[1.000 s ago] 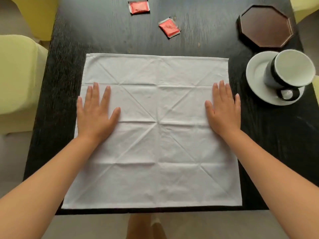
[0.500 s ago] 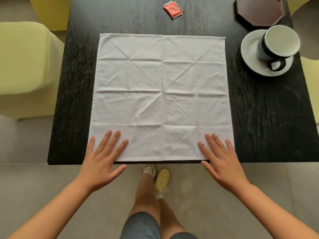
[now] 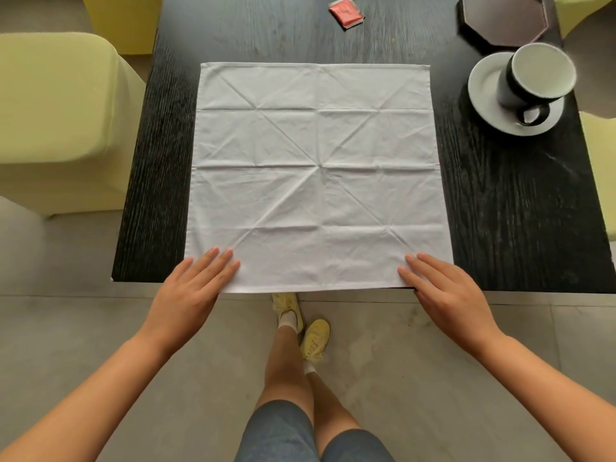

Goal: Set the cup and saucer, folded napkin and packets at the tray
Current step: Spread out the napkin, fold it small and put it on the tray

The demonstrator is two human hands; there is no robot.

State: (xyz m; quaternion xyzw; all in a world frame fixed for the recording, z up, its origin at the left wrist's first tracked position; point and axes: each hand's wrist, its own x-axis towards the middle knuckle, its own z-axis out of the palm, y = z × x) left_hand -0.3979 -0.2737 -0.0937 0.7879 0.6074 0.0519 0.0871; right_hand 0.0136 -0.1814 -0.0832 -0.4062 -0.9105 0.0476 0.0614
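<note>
A white cloth napkin (image 3: 316, 175) lies spread flat and creased on the black table (image 3: 513, 208). My left hand (image 3: 190, 291) rests flat on its near left corner, fingers apart. My right hand (image 3: 446, 291) rests flat on its near right corner, also holding nothing. A black cup with a white inside (image 3: 533, 78) stands on a white saucer (image 3: 483, 91) at the right. The dark octagonal tray (image 3: 503, 18) sits behind it at the far right. One red packet (image 3: 346, 13) lies at the far edge of view.
Pale yellow-green chairs (image 3: 60, 111) stand left of the table and at the right edge. The table's near edge runs just under my fingers, with grey floor and my legs below.
My hands slid back from the middle of the napkin to its near corners. The view dropped lower, and the second red packet left the frame.
</note>
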